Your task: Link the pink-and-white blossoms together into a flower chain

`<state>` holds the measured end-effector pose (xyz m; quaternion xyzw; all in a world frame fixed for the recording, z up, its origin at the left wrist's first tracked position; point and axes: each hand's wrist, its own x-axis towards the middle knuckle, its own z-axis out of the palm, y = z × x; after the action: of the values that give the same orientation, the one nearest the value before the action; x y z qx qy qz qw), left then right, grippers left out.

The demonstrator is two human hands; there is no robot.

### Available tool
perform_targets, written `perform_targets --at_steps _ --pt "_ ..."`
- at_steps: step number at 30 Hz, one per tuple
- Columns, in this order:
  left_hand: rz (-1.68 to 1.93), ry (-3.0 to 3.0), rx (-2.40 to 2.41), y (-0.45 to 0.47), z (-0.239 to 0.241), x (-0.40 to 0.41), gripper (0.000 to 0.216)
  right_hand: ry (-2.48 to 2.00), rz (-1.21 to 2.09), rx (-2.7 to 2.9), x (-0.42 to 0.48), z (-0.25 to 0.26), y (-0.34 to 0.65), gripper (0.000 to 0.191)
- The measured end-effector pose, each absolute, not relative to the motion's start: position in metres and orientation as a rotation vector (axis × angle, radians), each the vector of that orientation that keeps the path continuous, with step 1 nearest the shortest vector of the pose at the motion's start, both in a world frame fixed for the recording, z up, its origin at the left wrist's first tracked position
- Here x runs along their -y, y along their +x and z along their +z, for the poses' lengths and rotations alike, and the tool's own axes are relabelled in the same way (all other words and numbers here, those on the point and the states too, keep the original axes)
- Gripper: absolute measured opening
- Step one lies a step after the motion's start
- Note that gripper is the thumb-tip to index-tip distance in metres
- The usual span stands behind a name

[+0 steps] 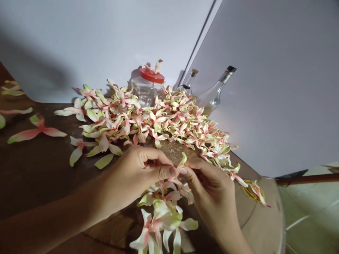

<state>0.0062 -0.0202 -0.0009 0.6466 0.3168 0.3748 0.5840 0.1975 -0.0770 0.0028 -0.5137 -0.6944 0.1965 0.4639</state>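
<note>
My left hand (137, 173) and my right hand (209, 190) meet above the dark wooden table (39, 169), both pinching a small pink, white and green flower petal (182, 160) between thumbs and fingers. Below the hands hangs a strung bunch of the same flowers (161, 215), trailing toward the near table edge. Behind the hands a wide heap of loose flowers (148, 116) spreads across the table.
A clear plastic jar with a red lid (148, 88) stands behind the heap, a flower on its lid. Two glass bottles (214, 93) lean at the white wall corner. Stray flowers (37, 130) lie at left. Yellow rubber bands (250, 190) rest near the table's round right edge.
</note>
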Motion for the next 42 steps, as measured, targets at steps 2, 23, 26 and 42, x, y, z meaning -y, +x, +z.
perform_targets --at_steps 2,23,26,42 --pt "0.896 1.538 -0.731 0.006 -0.001 0.021 0.011 -1.289 0.522 1.675 0.078 0.001 0.197 0.006" --pt "1.357 1.171 -0.921 -0.001 -0.002 0.003 0.016 -0.945 0.537 1.28 0.09 0.01 0.195 0.017" --pt "1.37 1.082 -0.844 -0.004 -0.001 -0.003 0.024 -0.979 0.681 1.254 0.091 0.018 0.204 0.016" --pt "0.892 1.835 -0.616 -0.005 0.011 0.009 0.013 -1.77 0.716 2.4 0.062 0.018 0.264 0.019"
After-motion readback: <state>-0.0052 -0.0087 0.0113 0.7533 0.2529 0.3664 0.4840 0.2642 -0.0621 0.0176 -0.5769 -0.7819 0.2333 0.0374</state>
